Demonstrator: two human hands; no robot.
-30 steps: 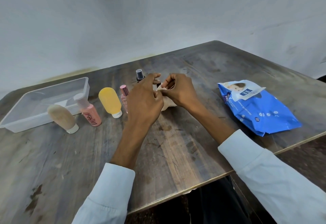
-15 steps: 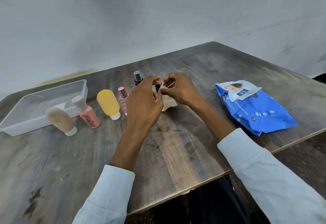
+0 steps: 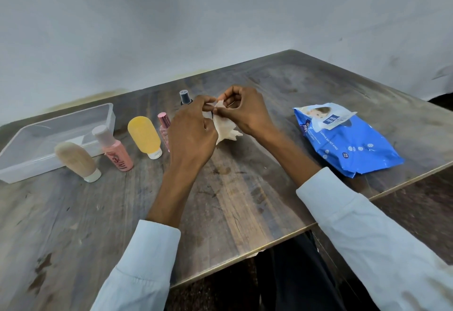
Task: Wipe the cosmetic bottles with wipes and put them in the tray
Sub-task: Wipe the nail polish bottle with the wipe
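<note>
near the middle of the frame the left hand (image 3: 192,136) and right hand (image 3: 245,112) meet over the table (image 3: 232,203), fingers of both curled and pinching a white wipe (image 3: 224,127), probably to spread it or wrap a small bottle hidden behind the left hand; i cannot tell which. at left stand five bottles: beige (image 3: 77,161), pink (image 3: 115,151), yellow (image 3: 145,136), small pink (image 3: 164,127), dark-capped (image 3: 185,96). the clear tray (image 3: 111,117), far left, holds no bottle. the blue wipes pack (image 3: 348,144) lies right, flap lifted.

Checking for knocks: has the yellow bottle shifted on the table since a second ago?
No. The yellow bottle keeps its place between the pink bottle and the left hand.
</note>
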